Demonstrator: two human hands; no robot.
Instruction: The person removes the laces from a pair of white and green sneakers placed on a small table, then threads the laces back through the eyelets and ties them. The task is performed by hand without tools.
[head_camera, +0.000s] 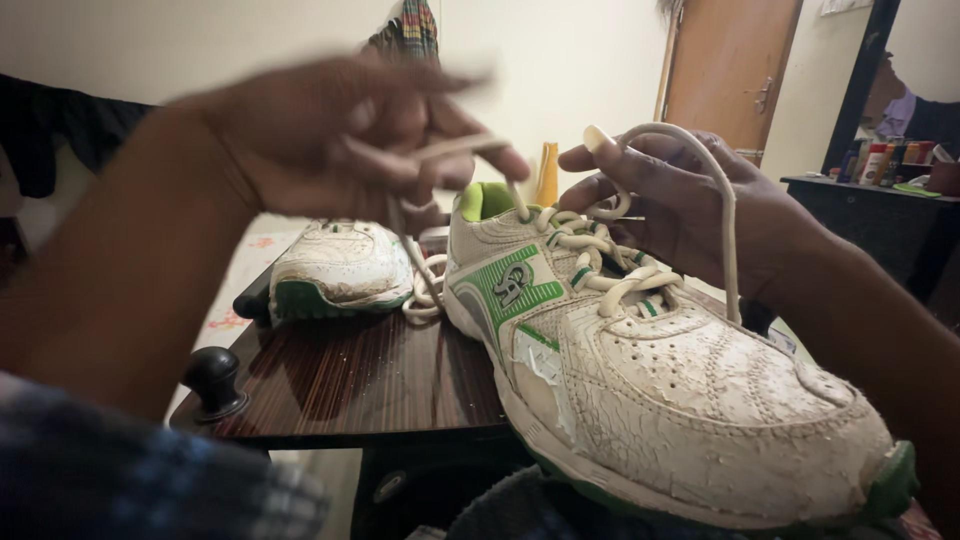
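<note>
Shoe (660, 390): lay on its side at table (350, 390) edge, toe toward me, worn, white with green trim | Left hand (340, 135): blurred, fingers pinched shut on lace (440, 150) above tongue | Right hand (690, 205): lace looped over its fingers, grip unclear | Second shoe (340, 268): stood behind, apart.

Single head-worn view, looking forward and slightly down, very close to a worn shoe (640, 380), edges perhaps distorted
</note>
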